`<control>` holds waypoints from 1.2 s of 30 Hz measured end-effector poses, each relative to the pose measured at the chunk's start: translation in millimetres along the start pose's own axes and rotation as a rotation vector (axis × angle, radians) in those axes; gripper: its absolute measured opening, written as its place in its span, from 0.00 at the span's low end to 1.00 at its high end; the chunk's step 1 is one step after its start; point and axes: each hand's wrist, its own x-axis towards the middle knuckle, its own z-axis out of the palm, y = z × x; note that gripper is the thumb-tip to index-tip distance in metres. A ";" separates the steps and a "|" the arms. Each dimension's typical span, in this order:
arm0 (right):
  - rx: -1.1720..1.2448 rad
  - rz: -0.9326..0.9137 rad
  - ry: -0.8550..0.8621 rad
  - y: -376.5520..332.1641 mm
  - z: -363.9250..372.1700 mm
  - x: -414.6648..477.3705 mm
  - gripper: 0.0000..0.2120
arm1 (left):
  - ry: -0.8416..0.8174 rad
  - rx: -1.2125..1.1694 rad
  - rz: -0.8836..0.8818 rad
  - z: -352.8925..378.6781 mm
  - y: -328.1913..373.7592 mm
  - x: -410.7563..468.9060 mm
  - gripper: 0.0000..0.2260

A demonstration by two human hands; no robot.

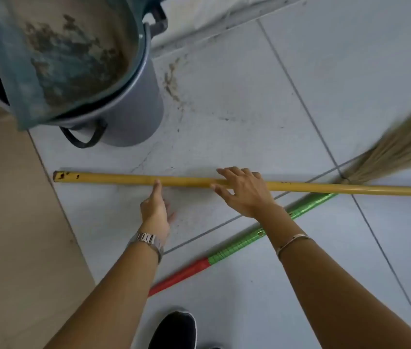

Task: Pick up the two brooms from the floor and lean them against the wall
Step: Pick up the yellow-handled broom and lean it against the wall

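A yellow broom handle (113, 178) lies flat across the grey tiled floor, running left to right. A second broom with a green and red handle (234, 250) lies diagonally below it, its straw head (398, 149) fanning out at the right edge. My left hand (155, 210) reaches toward the yellow handle, its thumb tip touching the pole, fingers apart and holding nothing. My right hand (243, 191) rests over the yellow handle with spread fingers, laid on it but not closed round it.
A grey bucket (134, 114) with a dirty teal dustpan (56, 59) resting on it stands at the upper left. A beige wall or step (10, 222) runs along the left. My black shoe (174, 331) is at the bottom. Dirt marks the floor near the bucket.
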 end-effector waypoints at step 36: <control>0.331 0.062 0.229 -143.8 -414.6 -181.9 0.15 | -0.421 -0.577 0.715 -65.1 245.3 -437.8 0.11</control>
